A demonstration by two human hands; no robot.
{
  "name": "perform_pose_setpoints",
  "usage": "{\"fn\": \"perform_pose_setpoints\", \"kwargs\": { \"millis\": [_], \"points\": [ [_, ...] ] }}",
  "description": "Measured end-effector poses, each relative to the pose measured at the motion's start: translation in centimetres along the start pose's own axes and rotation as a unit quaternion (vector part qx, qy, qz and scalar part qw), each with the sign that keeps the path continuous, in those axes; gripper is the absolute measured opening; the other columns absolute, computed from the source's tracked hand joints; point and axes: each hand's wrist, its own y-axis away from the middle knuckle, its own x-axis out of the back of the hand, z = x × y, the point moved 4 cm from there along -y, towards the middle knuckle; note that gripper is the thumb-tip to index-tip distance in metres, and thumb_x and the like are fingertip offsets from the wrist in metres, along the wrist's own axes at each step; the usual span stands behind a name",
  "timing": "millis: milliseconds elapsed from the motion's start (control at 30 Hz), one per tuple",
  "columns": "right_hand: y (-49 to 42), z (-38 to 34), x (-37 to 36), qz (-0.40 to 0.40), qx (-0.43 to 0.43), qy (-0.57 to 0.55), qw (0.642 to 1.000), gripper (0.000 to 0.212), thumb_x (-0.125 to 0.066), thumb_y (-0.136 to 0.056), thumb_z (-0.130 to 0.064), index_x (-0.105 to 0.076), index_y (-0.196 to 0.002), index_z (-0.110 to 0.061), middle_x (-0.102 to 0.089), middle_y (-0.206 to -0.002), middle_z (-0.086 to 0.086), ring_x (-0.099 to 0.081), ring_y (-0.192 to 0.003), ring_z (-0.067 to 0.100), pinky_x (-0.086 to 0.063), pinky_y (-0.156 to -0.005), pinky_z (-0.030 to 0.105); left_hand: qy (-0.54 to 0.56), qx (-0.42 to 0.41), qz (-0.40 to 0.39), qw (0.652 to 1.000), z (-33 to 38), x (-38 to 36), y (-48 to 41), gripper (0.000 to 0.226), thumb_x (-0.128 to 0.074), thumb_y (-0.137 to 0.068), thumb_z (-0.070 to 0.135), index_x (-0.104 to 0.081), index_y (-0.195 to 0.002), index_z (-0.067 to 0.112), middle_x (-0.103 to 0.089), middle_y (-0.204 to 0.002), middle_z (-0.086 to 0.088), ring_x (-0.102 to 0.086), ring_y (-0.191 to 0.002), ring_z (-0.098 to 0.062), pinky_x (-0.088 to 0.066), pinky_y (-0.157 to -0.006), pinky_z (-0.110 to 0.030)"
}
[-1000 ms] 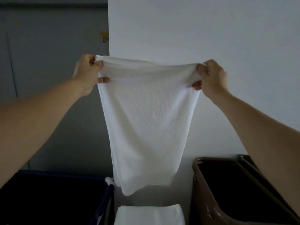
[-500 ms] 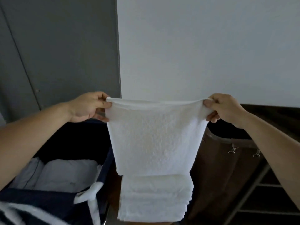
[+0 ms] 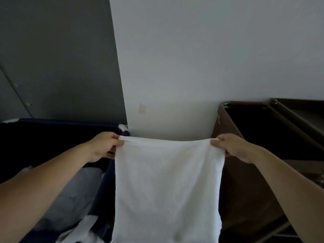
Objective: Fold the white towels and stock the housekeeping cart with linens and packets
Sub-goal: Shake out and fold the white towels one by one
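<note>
1. A white towel [image 3: 168, 186] is held up by its top edge in the middle of the view. It hangs flat and straight down, and its lower end is cut off by the near edge of the picture.
2. The towel's top left corner is pinched by the left hand [image 3: 103, 146], between the thumb and the curled fingers.
3. The top right corner is pinched in the same way by the right hand [image 3: 235, 146], with the thumb laid on the hem and the other fingers curled round the cloth.
4. The top edge is stretched nearly level between the two hands, with a slight sag towards the middle.
5. A dark blue cloth bin [image 3: 57, 127] is seen at the left, partly covered by the left forearm. Pale linens [image 3: 82, 186] lie inside it, and a piece of white cloth [image 3: 84, 228] is draped at its near corner.
6. A brown bin [image 3: 249, 181] is placed at the right, just beside the towel's right edge, and its inside is dark.
7. A metal-edged tray [image 3: 301, 111] is seen at the far right, beside the brown bin. Whether the two touch cannot be told.
8. A white wall [image 3: 201, 58] is seen beyond the towel, with a grey panel [image 3: 57, 55] to its left.
</note>
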Motion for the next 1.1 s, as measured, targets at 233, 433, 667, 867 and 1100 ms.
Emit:
{"fn": "perform_pose_setpoints", "kwargs": {
  "millis": [233, 433, 667, 867, 1100],
  "points": [
    [-13.8, 10.3, -7.6, 0.07, -0.135, -0.081, 0.985, 0.03, -0.061, -0.097, -0.023, -0.055, -0.123, -0.008, -0.06, -0.121, 0.014, -0.062, -0.102, 0.029, -0.056, -0.085, 0.047, -0.019, 0.106, 0.078, 0.991, -8.5, -6.9, -14.2, 0.012, -0.057, -0.097, 0.006, -0.064, -0.101, -0.002, -0.067, -0.1, -0.02, -0.065, -0.091, -0.036, -0.056, -0.081, -0.043],
    [-16.0, 15.7, -11.0, 0.136, -0.168, -0.091, 0.972, 0.033, -0.07, -0.09, -0.029, -0.058, -0.112, -0.008, -0.062, -0.105, 0.006, -0.061, -0.093, 0.024, -0.052, -0.085, 0.041, -0.023, 0.163, 0.1, 0.981, -13.3, -9.2, -17.8, 0.021, -0.059, -0.097, 0.02, -0.061, -0.105, 0.001, -0.066, -0.105, -0.021, -0.064, -0.097, -0.039, -0.053, -0.09, -0.049],
    [-17.2, 13.1, -9.2, 0.231, -0.077, -0.136, 0.96, 0.019, -0.07, -0.09, -0.019, -0.056, -0.103, -0.014, -0.063, -0.098, 0.005, -0.062, -0.095, 0.028, -0.051, -0.085, 0.043, -0.108, -0.012, 0.203, 0.973, -10.8, -8.8, -18.7, 0.017, -0.046, -0.103, 0.029, -0.054, -0.106, 0.014, -0.058, -0.091, -0.002, -0.052, -0.077, -0.015, -0.038, -0.06, -0.031],
    [-20.5, 12.0, -8.6, 0.207, -0.12, -0.133, 0.962, 0.028, -0.073, -0.088, -0.018, -0.06, -0.11, -0.006, -0.066, -0.112, 0.014, -0.064, -0.103, 0.031, -0.052, -0.093, 0.049, -0.173, 0.057, 0.146, 0.972, -10.7, -8.5, -22.8, 0.02, -0.053, -0.099, 0.023, -0.056, -0.111, 0.007, -0.062, -0.103, -0.013, -0.057, -0.085, -0.028, -0.042, -0.07, -0.035],
    [-15.4, 12.6, -10.9, 0.216, -0.113, -0.132, 0.961, 0.053, -0.073, -0.087, -0.023, -0.052, -0.133, -0.009, -0.06, -0.126, 0.009, -0.06, -0.113, 0.028, -0.049, -0.099, 0.049, -0.14, 0.108, 0.109, 0.978, -16.1, -9.0, -17.8, 0.067, -0.065, -0.091, 0.041, -0.041, -0.143, 0.006, -0.057, -0.133, -0.015, -0.058, -0.115, -0.035, -0.05, -0.098, -0.051]
  ]
}}
